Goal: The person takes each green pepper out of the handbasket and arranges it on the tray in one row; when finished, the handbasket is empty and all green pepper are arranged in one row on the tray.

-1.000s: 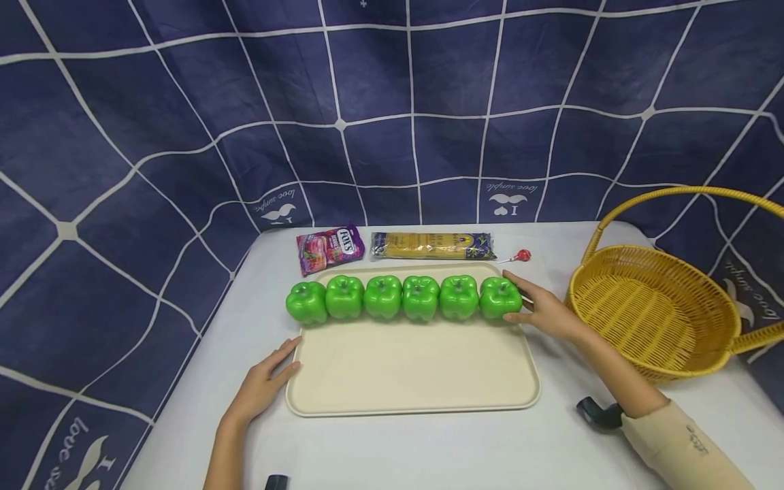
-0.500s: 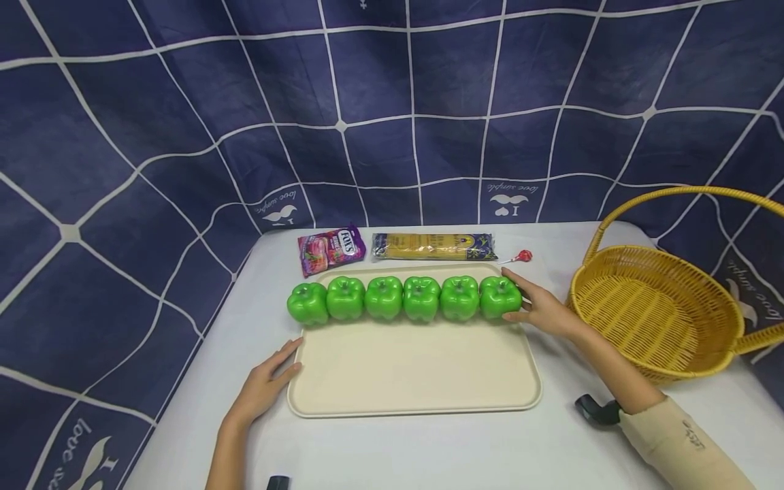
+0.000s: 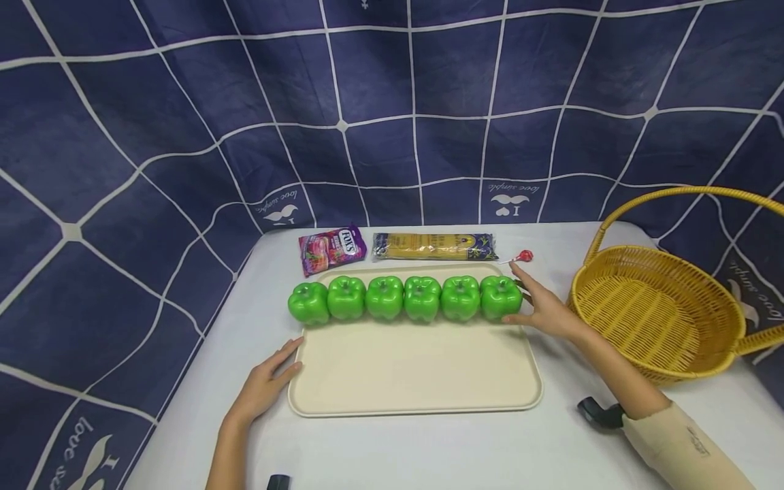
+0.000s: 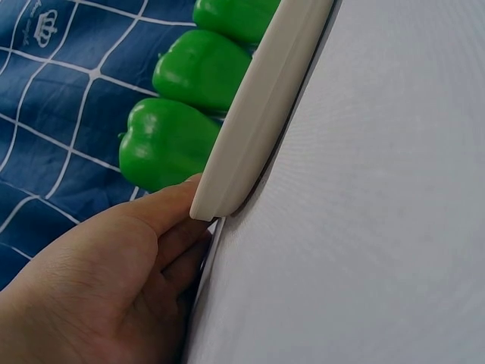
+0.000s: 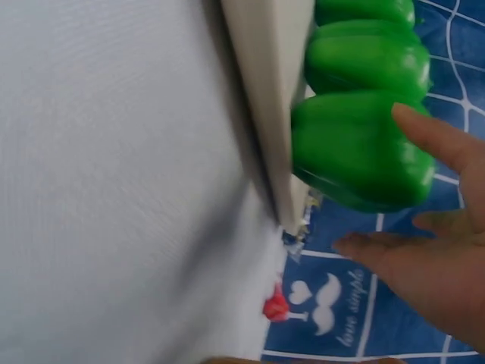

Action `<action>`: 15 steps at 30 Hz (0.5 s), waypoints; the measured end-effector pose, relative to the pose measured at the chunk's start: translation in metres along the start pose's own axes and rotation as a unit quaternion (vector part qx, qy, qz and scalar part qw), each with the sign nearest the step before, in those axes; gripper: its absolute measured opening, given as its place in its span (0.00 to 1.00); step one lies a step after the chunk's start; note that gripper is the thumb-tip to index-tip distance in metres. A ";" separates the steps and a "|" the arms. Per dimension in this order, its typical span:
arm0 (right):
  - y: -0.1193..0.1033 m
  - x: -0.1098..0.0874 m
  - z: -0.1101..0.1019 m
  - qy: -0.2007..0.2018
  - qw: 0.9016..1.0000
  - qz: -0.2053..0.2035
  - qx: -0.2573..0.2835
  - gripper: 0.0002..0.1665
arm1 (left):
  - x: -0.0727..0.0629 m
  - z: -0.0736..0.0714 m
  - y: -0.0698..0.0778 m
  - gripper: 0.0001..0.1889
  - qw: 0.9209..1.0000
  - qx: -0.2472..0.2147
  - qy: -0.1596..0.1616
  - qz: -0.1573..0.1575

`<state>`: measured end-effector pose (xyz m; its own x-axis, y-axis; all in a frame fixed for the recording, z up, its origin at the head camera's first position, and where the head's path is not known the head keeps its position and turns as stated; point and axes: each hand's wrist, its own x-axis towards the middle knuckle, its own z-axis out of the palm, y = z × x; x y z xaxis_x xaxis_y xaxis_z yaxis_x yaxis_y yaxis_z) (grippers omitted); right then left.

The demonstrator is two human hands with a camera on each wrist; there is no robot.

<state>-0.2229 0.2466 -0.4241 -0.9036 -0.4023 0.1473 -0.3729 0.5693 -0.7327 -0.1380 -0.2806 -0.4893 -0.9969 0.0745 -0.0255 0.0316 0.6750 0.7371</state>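
Note:
Several shiny green bell peppers stand side by side along the back of a cream tray (image 3: 413, 367). The leftmost pepper (image 3: 309, 303) overlaps the tray's left rim in the head view. My right hand (image 3: 545, 309) is spread around the right side of the end pepper (image 3: 501, 294). In the right wrist view, thumb and fingers are parted, with a gap between the lower fingers and that pepper (image 5: 364, 152). At the tray's left edge rests my left hand (image 3: 262, 388), fingers extended along the rim. The left wrist view shows its thumb touching the tray corner (image 4: 220, 199); other fingers are partly hidden.
Behind the tray lie a purple candy bag (image 3: 333, 250), a pack of noodles (image 3: 435, 246) and a red lollipop (image 3: 523, 256). A yellow wicker basket (image 3: 582, 306) with a tall handle stands at the right. A black object (image 3: 600, 414) lies by the right forearm.
My right fingers have spread wider and moved off the end pepper, the index finger now further out. The left hand and the peppers stay as they were.

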 end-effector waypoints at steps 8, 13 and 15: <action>-0.024 -0.019 -0.019 0.090 0.990 -0.030 -0.109 0.56 | 0.003 -0.004 0.001 0.28 1.000 0.005 -0.005 -0.002; -0.047 -0.031 -0.042 0.139 0.984 -0.034 -0.109 0.50 | 0.006 -0.008 0.003 0.27 1.000 0.005 -0.006 0.006; -0.053 -0.035 -0.051 0.156 0.981 -0.035 -0.110 0.49 | 0.005 -0.010 0.004 0.27 1.000 0.008 -0.007 0.006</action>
<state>-0.1819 0.2666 -0.3565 -0.8818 -0.2264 0.4138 -0.4421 0.7028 -0.5574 -0.1440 -0.2848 -0.4803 -0.9954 0.0926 -0.0251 0.0455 0.6860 0.7262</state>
